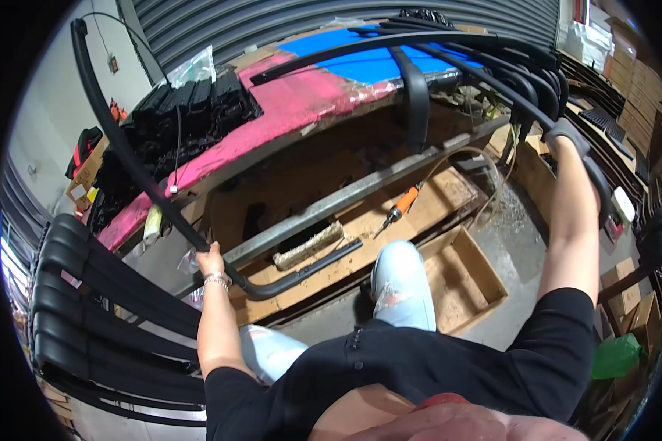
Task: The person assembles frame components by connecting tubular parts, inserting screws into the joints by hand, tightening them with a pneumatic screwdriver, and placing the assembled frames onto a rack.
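My left hand, bare with a bracelet at the wrist, is closed around a long black bent tube. The tube rises to the upper left, and its hooked lower end curves toward my knees. Out to the right, my right hand wears a grey glove and is wrapped round another black curved tube. That tube runs back across the bench beside several similar ones. An orange-handled tool lies on cardboard between my hands. The fingers of my right hand are partly hidden.
A bench with a pink cover and blue sheet stands ahead, black parts piled on its left. Stacked black curved pieces stand at left. A metal rail crosses below the bench. An open cardboard box sits by my knee.
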`<action>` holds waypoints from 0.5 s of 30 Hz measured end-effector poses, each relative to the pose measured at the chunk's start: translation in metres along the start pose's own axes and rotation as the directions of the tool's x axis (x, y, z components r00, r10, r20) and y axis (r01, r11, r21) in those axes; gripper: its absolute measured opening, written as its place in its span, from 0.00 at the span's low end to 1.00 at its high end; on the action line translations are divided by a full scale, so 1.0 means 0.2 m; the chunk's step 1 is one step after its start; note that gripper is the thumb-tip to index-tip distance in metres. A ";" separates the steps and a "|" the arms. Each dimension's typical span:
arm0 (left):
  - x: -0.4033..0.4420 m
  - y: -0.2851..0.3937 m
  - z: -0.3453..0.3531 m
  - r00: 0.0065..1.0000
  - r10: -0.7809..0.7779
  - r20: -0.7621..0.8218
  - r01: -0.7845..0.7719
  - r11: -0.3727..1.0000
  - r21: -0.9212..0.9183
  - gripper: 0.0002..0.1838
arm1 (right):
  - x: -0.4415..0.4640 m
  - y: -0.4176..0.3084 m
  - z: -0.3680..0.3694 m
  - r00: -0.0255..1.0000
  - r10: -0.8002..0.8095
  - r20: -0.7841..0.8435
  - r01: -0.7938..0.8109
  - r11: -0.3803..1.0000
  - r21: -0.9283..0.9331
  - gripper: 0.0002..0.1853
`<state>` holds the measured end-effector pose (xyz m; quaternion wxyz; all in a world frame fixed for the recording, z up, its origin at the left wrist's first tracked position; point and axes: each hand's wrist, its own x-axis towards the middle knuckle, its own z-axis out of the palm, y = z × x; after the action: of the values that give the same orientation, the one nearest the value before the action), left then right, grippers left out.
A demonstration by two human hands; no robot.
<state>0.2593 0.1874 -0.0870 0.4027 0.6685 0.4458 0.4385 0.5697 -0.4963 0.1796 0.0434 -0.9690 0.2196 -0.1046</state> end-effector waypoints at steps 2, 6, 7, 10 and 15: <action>0.01 -0.01 0.02 0.999 0.032 -0.012 -0.033 0.996 -0.088 0.10 | 0.07 -0.18 0.02 0.999 -0.007 -0.040 0.010 0.999 0.054 0.18; -0.01 -0.05 0.01 0.999 0.049 -0.009 -0.050 0.981 -0.185 0.08 | 0.33 -0.49 0.15 0.993 -0.049 -0.108 0.061 0.991 0.120 0.17; -0.01 -0.05 0.01 0.999 0.045 -0.008 -0.045 0.978 -0.202 0.08 | 0.20 -0.59 0.05 0.983 -0.158 -0.090 0.164 0.984 0.074 0.18; -0.03 -0.03 -0.01 0.998 -0.063 0.024 0.067 0.974 -0.216 0.07 | 0.36 -0.95 0.14 0.873 -0.366 -0.324 0.393 0.919 0.020 0.20; -0.07 0.02 0.01 1.000 -0.015 -0.023 0.007 0.953 -0.304 0.07 | 0.65 -1.58 0.31 0.534 -0.472 -0.701 0.622 0.781 -0.052 0.23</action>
<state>0.2582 0.1719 -0.0866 0.4976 0.5904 0.3818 0.5080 0.8286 -0.2667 0.1839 0.0237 -0.8692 -0.1086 -0.4818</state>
